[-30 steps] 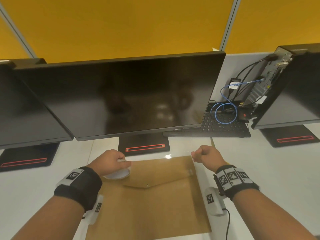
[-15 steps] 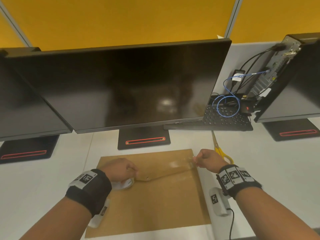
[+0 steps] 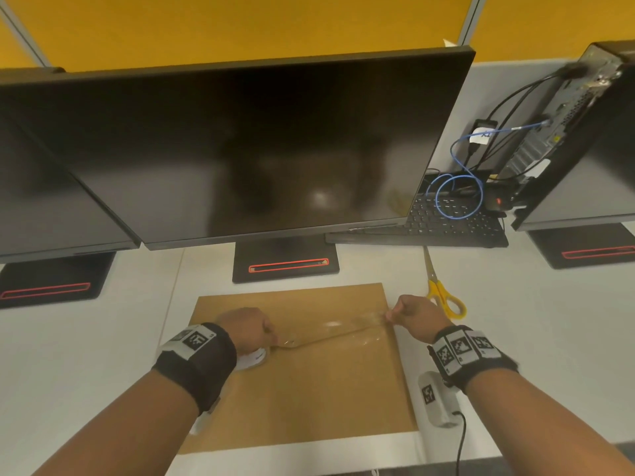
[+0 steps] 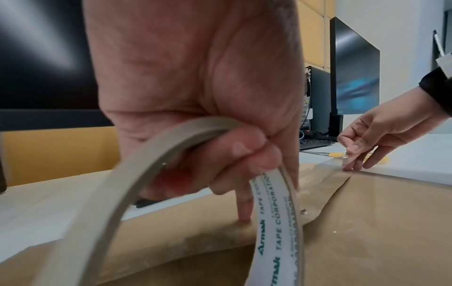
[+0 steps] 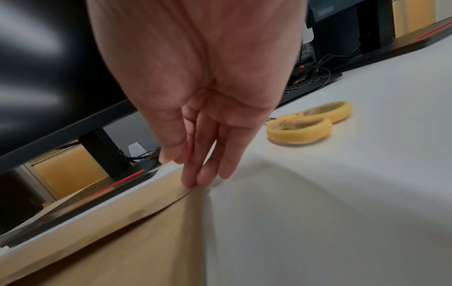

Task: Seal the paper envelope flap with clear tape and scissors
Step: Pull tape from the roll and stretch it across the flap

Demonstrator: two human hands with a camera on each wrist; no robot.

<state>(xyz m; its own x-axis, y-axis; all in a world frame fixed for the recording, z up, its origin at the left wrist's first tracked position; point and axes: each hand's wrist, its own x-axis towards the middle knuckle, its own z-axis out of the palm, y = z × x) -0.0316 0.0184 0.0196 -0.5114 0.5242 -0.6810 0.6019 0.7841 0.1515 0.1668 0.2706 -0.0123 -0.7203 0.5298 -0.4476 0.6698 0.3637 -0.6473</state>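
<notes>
Hands point(image 3: 245, 329) stretch tape point(image 3: 330, 326) across envelope point(image 3: 309, 389) edge-to-edge.

- The far side of the envelope point(image 3: 309, 389) is being blocked by the monitor stand point(image 3: 285, 262).
- Its right side is being narrowed by the scissors point(image 3: 443, 297).
- Bare desk point(image 3: 86, 355) is being left open to its left.

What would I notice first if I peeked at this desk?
Probably the big black monitor filling the back of the desk. In front of it lies a brown paper envelope, with shiny clear tape stretched across its flap between two hands. Yellow-handled scissors wait just right of it.
</notes>
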